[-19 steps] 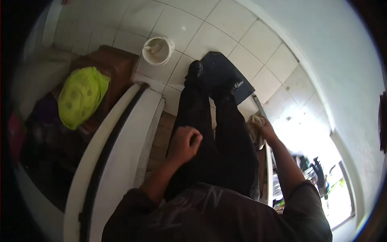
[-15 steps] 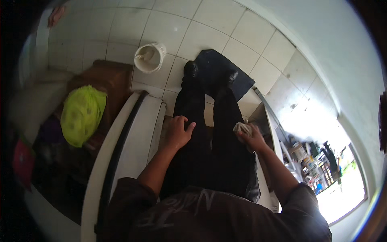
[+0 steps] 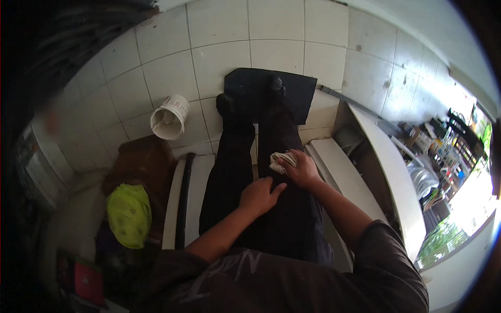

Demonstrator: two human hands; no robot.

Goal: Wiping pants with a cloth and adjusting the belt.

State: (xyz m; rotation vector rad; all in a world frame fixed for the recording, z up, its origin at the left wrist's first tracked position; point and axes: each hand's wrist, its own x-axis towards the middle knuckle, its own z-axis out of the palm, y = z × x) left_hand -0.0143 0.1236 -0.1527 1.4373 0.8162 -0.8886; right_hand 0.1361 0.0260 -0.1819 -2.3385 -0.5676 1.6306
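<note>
My right hand (image 3: 303, 169) is closed round a crumpled off-white cloth (image 3: 281, 163), just above my right thigh. Its fingers wrap the near side of the cloth. Beside it, lower and to the left, my left hand (image 3: 259, 197) rests on my dark trousers (image 3: 229, 180), empty, with the thumb apart from the fingers. Both my feet, in dark footwear, are at the far end of my legs. The right one stands on a flat black sheet (image 3: 300, 96) on the tiled floor, and the left one is at its left edge.
A white bucket (image 3: 177, 112), stained inside, stands ahead on the left. Near it are a brown box-like piece (image 3: 138, 161) and a bright yellow-green mesh bag (image 3: 129, 216). White panels (image 3: 389, 172) flank me on the right, with cluttered goods (image 3: 433, 146) beyond.
The view has turned, so the bucket and bag sit lower. My right hand has brought the cloth inward, close to my left hand, which has shifted right along my thighs.
</note>
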